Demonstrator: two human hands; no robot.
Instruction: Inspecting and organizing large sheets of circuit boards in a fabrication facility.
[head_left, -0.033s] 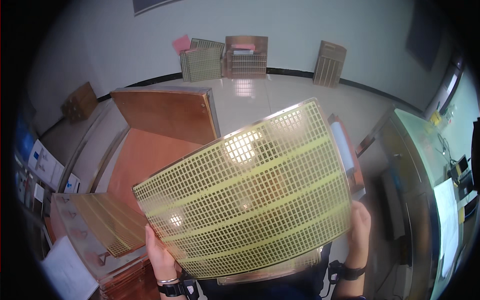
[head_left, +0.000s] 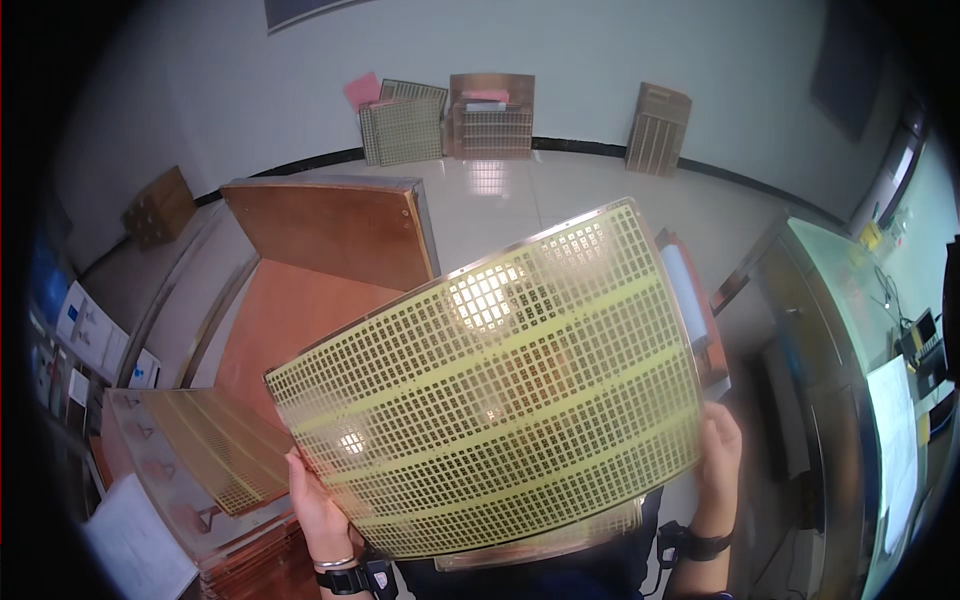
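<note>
A large yellow-green circuit board panel (head_left: pixel 490 400), covered with rows of small rectangles, is held up tilted, its right end higher. Its left edge, near the lower corner, is gripped by my left hand (head_left: pixel 315 505); the fingers are partly hidden behind it. At the right edge my right hand (head_left: pixel 718 450) has its fingers curled round the panel. Light glares off its surface in several spots. Below its lower edge, a strip of another clear-edged panel (head_left: pixel 560 545) shows in front of my body. A similar panel (head_left: pixel 215 450) lies on the stack at the left.
A reddish-brown wooden stand (head_left: pixel 320 225) with an upright board is ahead on the left. Panels (head_left: pixel 405 130) and a brown board (head_left: pixel 660 128) lean against the far wall. To the right, a green-topped desk (head_left: pixel 835 290) carries papers (head_left: pixel 893 430) and a telephone (head_left: pixel 925 350).
</note>
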